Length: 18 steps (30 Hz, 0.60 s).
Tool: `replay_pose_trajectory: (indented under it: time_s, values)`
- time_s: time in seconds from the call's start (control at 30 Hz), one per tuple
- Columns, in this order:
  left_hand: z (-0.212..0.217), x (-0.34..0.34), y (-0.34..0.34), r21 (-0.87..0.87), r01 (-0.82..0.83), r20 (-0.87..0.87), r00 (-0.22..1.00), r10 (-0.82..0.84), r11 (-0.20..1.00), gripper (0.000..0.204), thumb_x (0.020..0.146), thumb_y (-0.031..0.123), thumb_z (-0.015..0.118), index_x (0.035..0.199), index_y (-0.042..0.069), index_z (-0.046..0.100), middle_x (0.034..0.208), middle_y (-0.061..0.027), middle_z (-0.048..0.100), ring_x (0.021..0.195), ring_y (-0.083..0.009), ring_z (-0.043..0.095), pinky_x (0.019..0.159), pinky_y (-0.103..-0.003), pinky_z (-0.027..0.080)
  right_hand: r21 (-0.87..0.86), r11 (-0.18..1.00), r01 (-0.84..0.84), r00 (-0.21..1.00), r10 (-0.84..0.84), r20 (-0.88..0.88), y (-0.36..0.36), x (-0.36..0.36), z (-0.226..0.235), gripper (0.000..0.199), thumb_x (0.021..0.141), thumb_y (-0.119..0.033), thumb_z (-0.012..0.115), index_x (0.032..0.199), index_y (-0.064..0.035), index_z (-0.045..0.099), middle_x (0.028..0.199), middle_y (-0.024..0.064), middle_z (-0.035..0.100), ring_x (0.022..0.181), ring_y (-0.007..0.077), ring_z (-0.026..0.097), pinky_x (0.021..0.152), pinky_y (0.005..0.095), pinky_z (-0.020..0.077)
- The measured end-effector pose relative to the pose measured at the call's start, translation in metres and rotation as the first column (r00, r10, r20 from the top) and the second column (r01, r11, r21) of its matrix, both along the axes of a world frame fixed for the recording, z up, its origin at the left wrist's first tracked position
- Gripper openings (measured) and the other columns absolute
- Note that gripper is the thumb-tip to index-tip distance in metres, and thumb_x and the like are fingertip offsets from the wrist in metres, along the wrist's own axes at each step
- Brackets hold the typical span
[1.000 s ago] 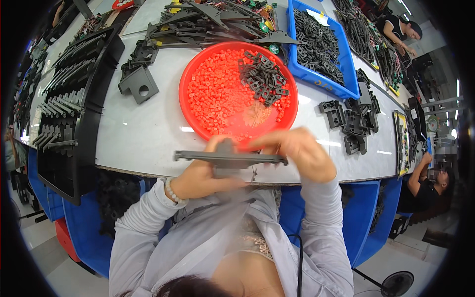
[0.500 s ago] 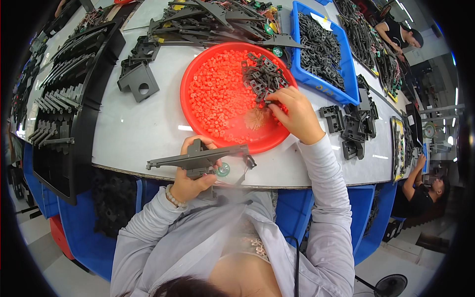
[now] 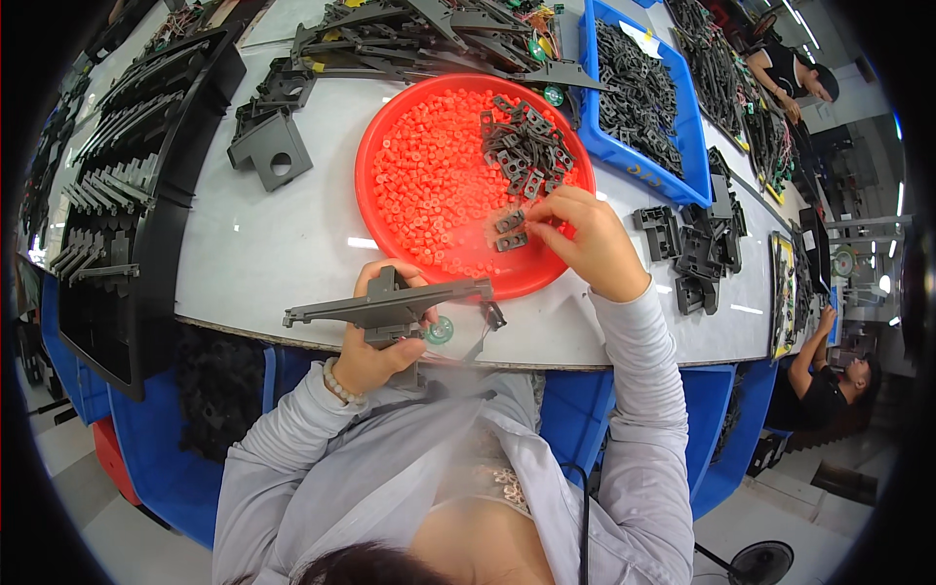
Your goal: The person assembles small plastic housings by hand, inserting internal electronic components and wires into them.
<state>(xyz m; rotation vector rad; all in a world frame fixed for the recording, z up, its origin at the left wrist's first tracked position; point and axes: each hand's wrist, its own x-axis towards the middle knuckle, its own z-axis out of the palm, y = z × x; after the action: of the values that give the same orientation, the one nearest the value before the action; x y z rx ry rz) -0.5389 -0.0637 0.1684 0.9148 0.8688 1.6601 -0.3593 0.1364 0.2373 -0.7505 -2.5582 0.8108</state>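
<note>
My left hand (image 3: 366,359) is wrapped round a long dark grey plastic bracket (image 3: 385,309), held level over the table's front edge. A clear green disc (image 3: 440,331) and a small black connector (image 3: 494,315) on a wire hang beside it. My right hand (image 3: 593,242) is over the right side of a round red tray (image 3: 367,219), thumb and forefinger pinched at a small dark grey clip (image 3: 510,221). A second clip (image 3: 512,241) lies just below it on the tray floor. The tray holds many small red caps (image 3: 419,175) and a heap of dark clips (image 3: 526,146).
A blue bin (image 3: 639,97) of dark parts stands behind right of the tray. Black housings (image 3: 692,244) sit to the right; a black rack (image 3: 146,214) of brackets and a holed bracket (image 3: 273,156) are left. More brackets (image 3: 419,39) pile behind. Two people work at far right.
My right hand has drawn back slightly from the clip heap, and two clips now lie apart on the tray floor by its fingertips. The left hand still holds the bracket.
</note>
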Motion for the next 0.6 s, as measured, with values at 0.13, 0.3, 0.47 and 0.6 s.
replay_pose_trajectory:
  time_s: [0.13,0.3,0.47,0.6]
  values:
    - [-0.001,0.0,-0.001,-0.002,-0.004,0.015,1.0,0.004,1.0,0.065,0.071,0.02,0.073,0.121,0.004,0.034,0.1,-0.0068,0.05,0.087,-0.0152,0.054,0.074,-0.029,0.044,0.122,0.993,-0.011,1.0,0.009,0.016,0.0,0.002,-0.009,0.011,0.072,-0.005,0.062,0.082,-0.0042,0.065,0.079,0.0103,0.06,0.078,0.0297,0.058,0.068,0.0372,0.0477]
    - [0.0,0.001,0.0,0.007,-0.004,0.011,1.0,0.004,1.0,0.064,0.072,0.019,0.073,0.12,0.004,0.035,0.101,-0.0068,0.049,0.087,-0.0154,0.054,0.075,-0.03,0.044,0.281,0.959,0.039,0.999,-0.041,-0.002,0.016,-0.005,-0.011,0.009,0.072,-0.005,0.06,0.079,-0.0048,0.065,0.078,0.009,0.06,0.077,0.0292,0.057,0.067,0.038,0.0475]
    - [-0.002,-0.001,0.0,0.02,0.002,-0.001,1.0,-0.002,1.0,0.064,0.072,0.019,0.073,0.121,0.003,0.035,0.101,-0.0069,0.049,0.087,-0.0153,0.054,0.075,-0.029,0.044,0.319,0.944,-0.089,0.996,0.077,0.05,0.021,-0.023,-0.017,0.008,0.072,-0.005,0.062,0.079,-0.002,0.065,0.077,0.0089,0.061,0.077,0.0272,0.056,0.069,0.0361,0.0464]
    - [-0.002,-0.001,0.001,0.027,0.006,0.0,1.0,-0.006,1.0,0.064,0.073,0.018,0.073,0.122,0.003,0.034,0.102,-0.0068,0.049,0.088,-0.0148,0.054,0.074,-0.028,0.044,0.322,0.942,-0.095,0.994,0.07,0.089,0.025,-0.032,-0.02,0.008,0.072,-0.006,0.062,0.078,-0.0018,0.065,0.078,0.0087,0.061,0.078,0.0268,0.055,0.07,0.0359,0.0463]
